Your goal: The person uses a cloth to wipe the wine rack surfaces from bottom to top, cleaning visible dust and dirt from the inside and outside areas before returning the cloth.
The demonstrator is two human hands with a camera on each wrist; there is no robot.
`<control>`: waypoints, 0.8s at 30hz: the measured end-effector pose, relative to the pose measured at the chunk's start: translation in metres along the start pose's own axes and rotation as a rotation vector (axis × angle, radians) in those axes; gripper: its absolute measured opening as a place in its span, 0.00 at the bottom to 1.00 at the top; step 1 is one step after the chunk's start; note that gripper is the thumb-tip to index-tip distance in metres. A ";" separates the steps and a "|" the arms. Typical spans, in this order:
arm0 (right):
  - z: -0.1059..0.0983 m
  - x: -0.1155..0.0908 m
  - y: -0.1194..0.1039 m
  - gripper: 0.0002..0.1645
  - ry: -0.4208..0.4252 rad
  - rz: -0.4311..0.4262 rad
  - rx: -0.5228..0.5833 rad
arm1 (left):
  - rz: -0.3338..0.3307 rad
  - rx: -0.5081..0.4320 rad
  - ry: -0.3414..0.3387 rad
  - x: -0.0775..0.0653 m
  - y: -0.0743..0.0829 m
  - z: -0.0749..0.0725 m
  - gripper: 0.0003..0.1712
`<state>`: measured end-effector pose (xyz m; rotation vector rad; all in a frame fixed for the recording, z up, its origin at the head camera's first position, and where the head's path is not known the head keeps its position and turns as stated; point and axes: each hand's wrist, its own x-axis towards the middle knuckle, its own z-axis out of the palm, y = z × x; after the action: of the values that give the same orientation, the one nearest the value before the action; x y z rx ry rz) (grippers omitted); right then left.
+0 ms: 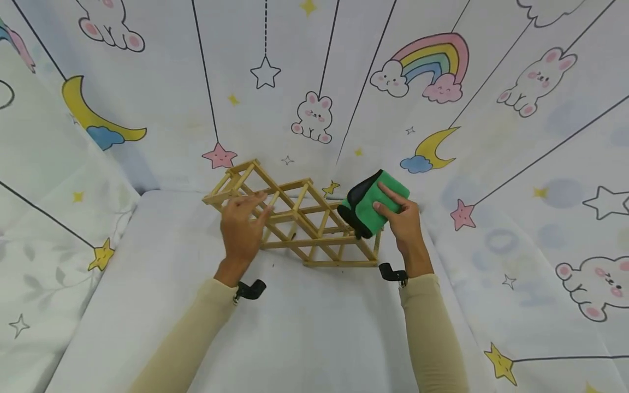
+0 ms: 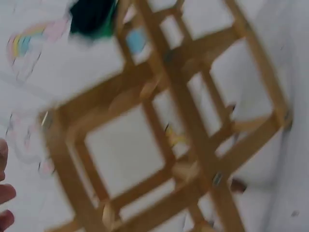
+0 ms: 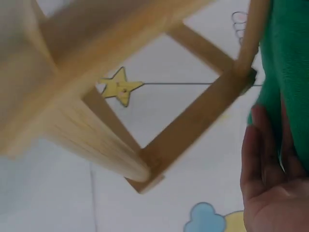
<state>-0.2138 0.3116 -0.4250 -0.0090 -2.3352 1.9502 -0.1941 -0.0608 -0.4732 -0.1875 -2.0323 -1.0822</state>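
A wooden lattice rack [image 1: 295, 215] of slats and dowels, stepped along its top, stands at the back of the white surface. My left hand [image 1: 242, 226] is in front of the rack's left part, fingers bent loosely with nothing between them. In the left wrist view its fingertips [image 2: 5, 193] show at the left edge, apart from the wood. My right hand [image 1: 404, 221] pinches a folded green cloth item with black trim [image 1: 375, 204] between thumb and fingers. That item overlaps the rack's right end in the head view. In the right wrist view the green fabric [image 3: 294, 72] covers part of the fingers.
White fabric [image 1: 314, 114] printed with rabbits, stars, moons and a rainbow rises behind and on both sides. The white tabletop [image 1: 314, 327] stretches forward from the rack. Each wrist wears a black camera mount [image 1: 251, 289].
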 end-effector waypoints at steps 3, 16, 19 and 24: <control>0.001 0.020 0.007 0.33 0.006 0.036 0.004 | 0.077 -0.046 -0.064 -0.013 0.023 0.019 0.24; -0.007 -0.008 0.006 0.32 -0.180 0.078 -0.168 | -0.048 -0.188 -0.159 -0.014 0.025 0.024 0.10; -0.008 -0.025 0.004 0.31 -0.222 0.068 -0.178 | -0.049 -0.228 -0.216 -0.007 0.017 0.019 0.13; -0.007 -0.043 0.003 0.31 -0.377 0.049 -0.157 | -0.124 -0.291 -0.351 0.007 0.004 0.011 0.13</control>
<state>-0.1705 0.3157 -0.4298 0.3192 -2.7396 1.9252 -0.2036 -0.0517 -0.4690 -0.4306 -2.2047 -1.5093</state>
